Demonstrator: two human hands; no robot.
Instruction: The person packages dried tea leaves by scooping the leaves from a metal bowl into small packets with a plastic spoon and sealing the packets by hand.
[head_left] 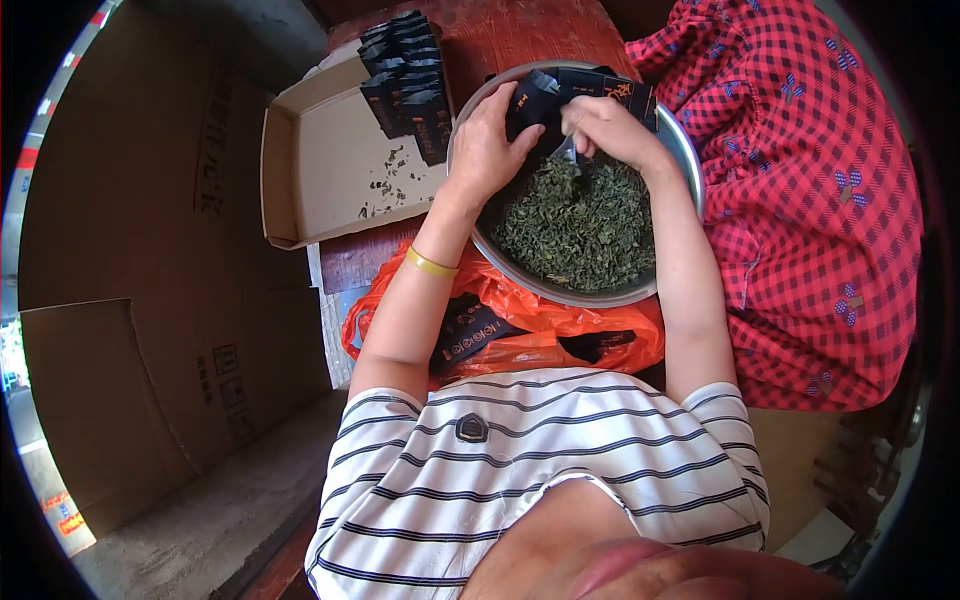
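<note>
A wide metal bowl (690,150) holds a heap of dark green dried leaves (590,235), which look like tea. At its far left rim, my left hand (488,145) is closed on a small black pouch (537,98), whose open top shows a silvery lining. My right hand (612,130) is closed over the bowl, just right of the pouch. From its fingers a metal spoon (571,152) points down, with a clump of leaves at its lower end. The spoon's handle is mostly hidden by the fingers. Behind the right hand, black packaging with orange print (625,92) rests inside the far rim.
Left of the bowl, a shallow cardboard tray (335,185) carries scattered leaves and a stack of black pouches (408,80). An orange plastic bag (510,345) with black pouches lies between the bowl and my body. Red checked cloth (800,200) covers the right side; a large cardboard box (150,200) stands left.
</note>
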